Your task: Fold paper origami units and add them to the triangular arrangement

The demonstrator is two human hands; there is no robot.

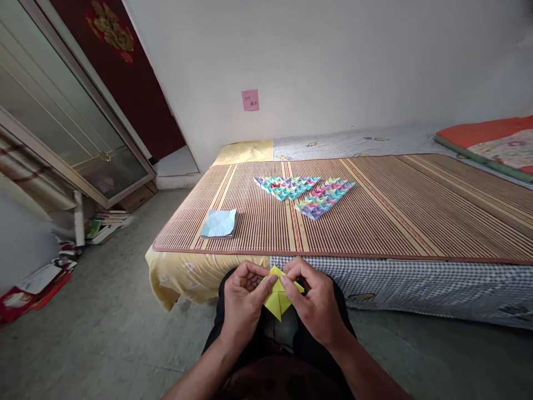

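Both hands hold one piece of folded yellow paper (277, 303) above my lap, in front of the bed's near edge. My left hand (245, 297) pinches its left side, with the thumb on top of the paper. On the right side my right hand (315, 297) grips it, the thumb pressing close to the left thumb near the upper tip. Creases and flaps show on the paper, and one point faces down toward me. The fingers behind the paper are partly hidden.
A bamboo mat (378, 222) covers the bed. On it lie a stack of creased light-blue paper squares (219, 223) and two clusters of colourful folded-paper pieces, a left cluster (287, 188) and a right cluster (325, 198). A folded orange quilt (478, 133) rests at the far right.
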